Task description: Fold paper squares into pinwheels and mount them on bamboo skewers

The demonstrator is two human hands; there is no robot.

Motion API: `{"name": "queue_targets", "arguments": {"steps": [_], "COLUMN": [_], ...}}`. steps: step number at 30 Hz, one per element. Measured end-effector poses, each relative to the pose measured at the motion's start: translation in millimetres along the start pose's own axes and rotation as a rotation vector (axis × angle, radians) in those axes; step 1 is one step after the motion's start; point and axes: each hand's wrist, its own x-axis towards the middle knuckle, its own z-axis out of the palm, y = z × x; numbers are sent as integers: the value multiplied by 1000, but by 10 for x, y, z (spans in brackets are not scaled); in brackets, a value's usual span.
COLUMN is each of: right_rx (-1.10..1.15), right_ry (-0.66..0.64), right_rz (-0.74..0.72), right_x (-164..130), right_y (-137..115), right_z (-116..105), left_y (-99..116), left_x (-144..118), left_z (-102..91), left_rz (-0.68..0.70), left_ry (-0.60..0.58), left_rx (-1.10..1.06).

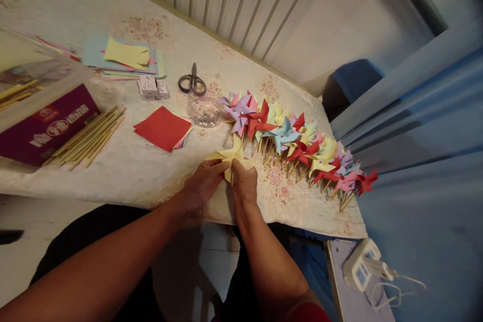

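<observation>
Between my two hands, close to the table's front edge, is a yellow paper pinwheel (236,147) with its blades folded in. My left hand (206,181) pinches it from the left side. My right hand (245,181) grips it from the right, the thumb pressed near its centre. The fingers behind the paper are hidden. Just beyond stands a clear plastic container (206,114) of small shiny pins or beads. Red paper squares (163,128) lie stacked to the left. Finished pinwheels on sticks (283,133) lie in a long row at the right.
Scissors (192,80) lie behind the container. Small boxes (153,87) and coloured paper sheets (92,53) sit farther left. Wooden sticks (90,138) rest beside a purple-labelled box (45,126). A blue curtain (415,201) hangs at the right, near a white power strip (362,264).
</observation>
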Motion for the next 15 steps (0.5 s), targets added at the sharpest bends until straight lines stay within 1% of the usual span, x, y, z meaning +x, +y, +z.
{"name": "queue_targets", "arguments": {"steps": [4,10,15], "right_rx": [-36,-64,-57], "right_ry": [0,27,32], "right_rz": [-18,8,6], "right_x": [-41,-84,-57], "right_y": [-6,-61,1], "right_z": [24,73,52], "left_y": [15,7,0], "left_x": [1,8,11], "left_z": [53,61,56], "left_rz": [13,31,34], "left_ry": [33,76,97], "left_rx": [-20,-35,13]}}
